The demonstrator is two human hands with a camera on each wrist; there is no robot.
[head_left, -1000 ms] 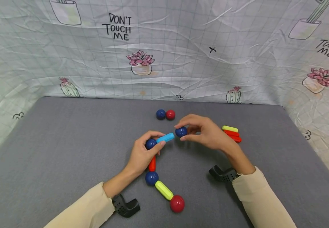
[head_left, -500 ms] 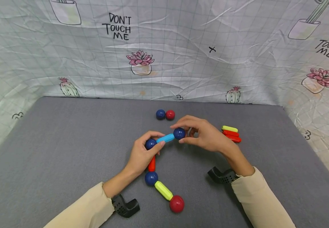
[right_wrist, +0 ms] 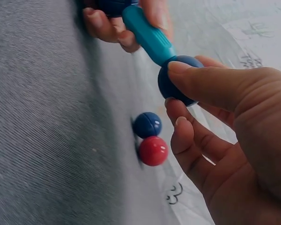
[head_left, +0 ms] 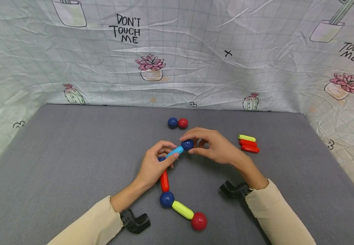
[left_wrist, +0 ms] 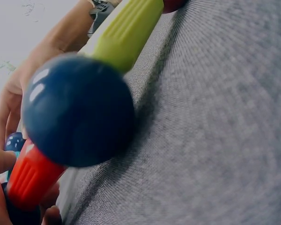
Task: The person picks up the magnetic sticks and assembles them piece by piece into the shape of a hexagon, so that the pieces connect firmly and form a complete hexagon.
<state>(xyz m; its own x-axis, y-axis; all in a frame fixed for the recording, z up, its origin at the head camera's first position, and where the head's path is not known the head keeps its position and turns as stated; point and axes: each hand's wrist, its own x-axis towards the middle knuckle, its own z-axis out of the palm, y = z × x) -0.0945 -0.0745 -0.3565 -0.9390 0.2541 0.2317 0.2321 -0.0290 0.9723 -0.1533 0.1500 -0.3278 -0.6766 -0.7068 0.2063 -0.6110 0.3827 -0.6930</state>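
My left hand (head_left: 153, 165) pinches a light blue magnetic rod (head_left: 174, 151) between thumb and fingers. A mostly hidden dark blue ball (head_left: 161, 159) sits at that rod's near end. My right hand (head_left: 218, 148) holds another dark blue ball (right_wrist: 172, 90) by thumb and fingertips, against the rod's far end. From the left hand a chain runs toward the front: a red rod (head_left: 165, 181), a dark blue ball (left_wrist: 79, 112), a yellow-green rod (head_left: 183, 210) and a red ball (head_left: 199, 221).
Behind the hands, a blue ball (head_left: 172, 123) and a red ball (head_left: 183, 123) stand side by side. At right lie a yellow-green rod (head_left: 247, 138) and two red rods (head_left: 249, 146). A printed cloth (head_left: 195, 78) hangs behind the grey table (head_left: 81, 149).
My right hand has brought its blue ball leftward onto the light blue rod's end. The light blue rod has tilted more steeply, and the lower chain has swung toward the front right.
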